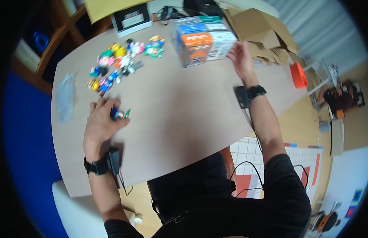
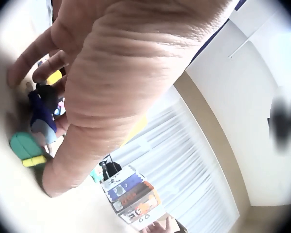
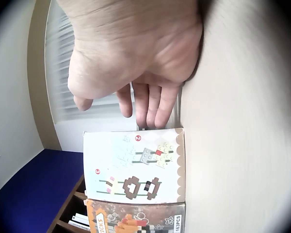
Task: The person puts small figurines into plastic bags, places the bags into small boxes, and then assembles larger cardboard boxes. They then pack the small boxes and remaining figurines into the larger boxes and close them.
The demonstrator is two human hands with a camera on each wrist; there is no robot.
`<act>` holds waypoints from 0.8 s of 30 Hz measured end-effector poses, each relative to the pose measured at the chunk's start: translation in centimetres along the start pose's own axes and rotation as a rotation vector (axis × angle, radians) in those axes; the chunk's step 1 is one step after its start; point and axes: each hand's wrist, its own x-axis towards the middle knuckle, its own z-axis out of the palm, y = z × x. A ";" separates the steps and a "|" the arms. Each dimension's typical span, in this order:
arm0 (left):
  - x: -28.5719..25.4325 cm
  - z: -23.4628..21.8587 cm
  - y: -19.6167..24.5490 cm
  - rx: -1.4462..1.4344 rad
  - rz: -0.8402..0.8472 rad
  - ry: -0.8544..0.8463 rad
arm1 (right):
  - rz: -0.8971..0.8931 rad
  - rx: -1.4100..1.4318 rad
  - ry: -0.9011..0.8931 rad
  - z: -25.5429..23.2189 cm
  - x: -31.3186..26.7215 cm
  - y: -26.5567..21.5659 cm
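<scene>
My left hand (image 1: 101, 121) is low over the table's left side, fingers and thumb curled round a small toy figure (image 2: 43, 114). That figure has a dark head, a blue body and a teal-and-yellow part at its foot; my fingers partly hide it. Beyond that hand lies a cluster of colourful toy figures (image 1: 121, 61). My right hand (image 1: 241, 59) reaches to the right side of a block of small brick-set boxes (image 3: 136, 165), orange, blue, teal and white. Its fingers are extended, fingertips right at the white box's edge, and the palm holds nothing.
A clear plastic bag (image 1: 65, 97) lies at the table's left edge. At the back are a black-and-white box (image 1: 132, 22) and dark cables. Torn cardboard (image 1: 267, 33) and an orange container (image 1: 298, 75) are on the right. Cables hang from both wrist cameras.
</scene>
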 end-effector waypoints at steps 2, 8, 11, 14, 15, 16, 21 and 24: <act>0.9 0.4 0.6 -0.057 0.065 0.066 | -0.011 0.008 -0.041 0.4 -0.3 -0.5; 6.4 -0.3 2.2 -0.036 0.104 0.496 | 0.025 0.016 -0.086 0.8 -0.7 -1.5; 9.5 1.4 0.9 0.023 0.051 0.473 | 0.005 0.022 -0.064 0.8 -0.9 -1.8; 10.4 3.2 0.4 -0.025 0.111 0.524 | -0.127 -0.001 0.044 -0.5 -0.3 -1.6; 10.0 3.6 0.3 -0.064 0.141 0.555 | -0.188 -0.027 0.095 -1.3 -0.1 -1.8; 9.8 3.8 0.2 -0.038 0.223 0.625 | -0.244 -0.054 0.140 -2.0 0.2 -1.8; 6.0 3.0 1.0 -0.798 0.100 0.289 | -0.445 -0.078 0.585 -4.6 1.1 -3.5; 4.2 2.6 0.9 -1.145 -0.047 -0.121 | -0.519 -0.264 0.735 -6.5 2.4 -3.2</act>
